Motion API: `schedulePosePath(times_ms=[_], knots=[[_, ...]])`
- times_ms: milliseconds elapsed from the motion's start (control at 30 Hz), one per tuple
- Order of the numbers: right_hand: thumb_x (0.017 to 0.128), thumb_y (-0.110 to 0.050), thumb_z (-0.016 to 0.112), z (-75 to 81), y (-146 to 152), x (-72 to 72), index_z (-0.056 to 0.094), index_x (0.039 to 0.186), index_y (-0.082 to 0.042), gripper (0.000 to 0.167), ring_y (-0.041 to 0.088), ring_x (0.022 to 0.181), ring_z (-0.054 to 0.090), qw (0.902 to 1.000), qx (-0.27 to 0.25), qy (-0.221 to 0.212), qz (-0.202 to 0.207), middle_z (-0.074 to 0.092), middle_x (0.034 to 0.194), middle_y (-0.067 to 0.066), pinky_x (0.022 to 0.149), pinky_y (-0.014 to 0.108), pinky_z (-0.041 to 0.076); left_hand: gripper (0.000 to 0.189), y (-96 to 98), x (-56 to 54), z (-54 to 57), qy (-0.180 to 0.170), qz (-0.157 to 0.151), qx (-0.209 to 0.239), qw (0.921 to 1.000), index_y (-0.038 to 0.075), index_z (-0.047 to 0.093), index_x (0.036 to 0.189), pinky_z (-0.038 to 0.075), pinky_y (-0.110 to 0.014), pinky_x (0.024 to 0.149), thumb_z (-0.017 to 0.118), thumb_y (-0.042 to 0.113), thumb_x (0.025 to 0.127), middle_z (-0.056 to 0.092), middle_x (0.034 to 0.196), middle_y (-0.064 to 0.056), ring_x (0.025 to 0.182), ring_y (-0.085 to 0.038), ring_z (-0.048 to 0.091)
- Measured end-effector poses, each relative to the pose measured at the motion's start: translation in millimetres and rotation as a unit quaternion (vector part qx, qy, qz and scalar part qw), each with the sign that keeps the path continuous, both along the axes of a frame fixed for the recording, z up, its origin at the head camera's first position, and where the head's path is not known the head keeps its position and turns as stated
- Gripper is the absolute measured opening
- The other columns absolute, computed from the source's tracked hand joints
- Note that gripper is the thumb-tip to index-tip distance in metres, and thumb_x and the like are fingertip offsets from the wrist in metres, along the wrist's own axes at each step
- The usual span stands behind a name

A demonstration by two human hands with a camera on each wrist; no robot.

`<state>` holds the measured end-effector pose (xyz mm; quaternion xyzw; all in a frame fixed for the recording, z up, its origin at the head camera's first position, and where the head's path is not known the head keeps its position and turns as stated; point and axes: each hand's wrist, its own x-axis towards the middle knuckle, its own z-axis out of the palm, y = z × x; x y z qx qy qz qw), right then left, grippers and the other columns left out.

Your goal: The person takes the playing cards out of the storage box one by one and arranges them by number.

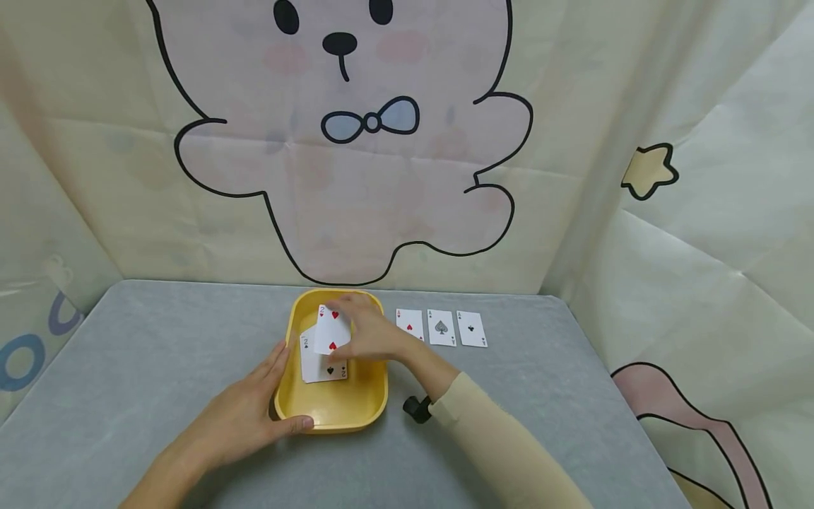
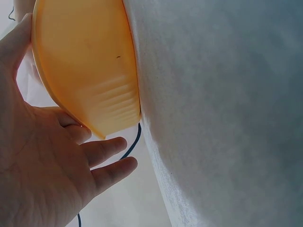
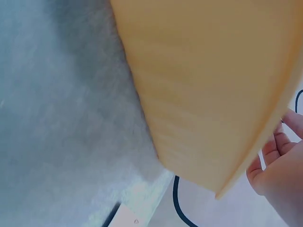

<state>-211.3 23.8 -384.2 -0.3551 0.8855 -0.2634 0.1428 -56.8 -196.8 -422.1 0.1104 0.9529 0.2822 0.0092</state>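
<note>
A yellow tray stands on the grey table. My left hand holds its near left corner, thumb over the near rim and fingers along the left rim; in the left wrist view the ring and little fingers stick out straight below the rim. Over the tray, my right hand pinches a two of hearts between fingers at its far edge and thumb at its near edge. A black two, seemingly of spades, lies face up beneath it, partly covered.
Right of the tray lie three face-up aces in a row: a red one, the ace of spades and the ace of clubs. The grey table reaches back to a printed cloth wall.
</note>
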Motion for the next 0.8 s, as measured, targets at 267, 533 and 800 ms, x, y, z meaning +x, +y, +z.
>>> schedulePosePath(times_ms=[267,533,800], knots=[[0.079,-0.032,0.086,1.7,18,-0.9,0.051,0.156,-0.017,0.086,0.024,0.14,0.039,0.9994,-0.034,-0.01,-0.005,0.045,0.154,0.006,0.115,0.048,0.04,0.12,0.1,0.6,-0.8,0.002,-0.001,-0.003,1.0,0.005,0.024,0.167,0.046,-0.063,0.106,0.069,0.079,0.083,0.022,0.173,-0.012,0.145,-0.043,0.045],[0.079,-0.03,0.084,5.2,35,0.5,0.051,0.156,-0.014,0.085,0.025,0.14,0.037,0.9986,-0.051,-0.007,-0.007,0.045,0.152,0.008,0.114,0.049,0.041,0.121,-0.9,-0.1,-2.5,-0.003,0.003,-0.002,1.0,0.007,0.022,0.167,0.045,-0.063,0.106,0.069,0.079,0.082,0.021,0.174,-0.011,0.144,-0.043,0.046],[0.079,-0.031,0.085,7.4,53,2.2,0.051,0.156,-0.017,0.086,0.027,0.146,0.032,0.9987,-0.049,0.0,-0.017,0.041,0.158,0.008,0.116,0.054,0.039,0.122,-0.2,-1.0,-1.4,-0.005,0.006,-0.005,1.0,0.01,0.021,0.168,0.046,-0.062,0.107,0.069,0.08,0.081,0.021,0.173,-0.011,0.145,-0.042,0.045]])
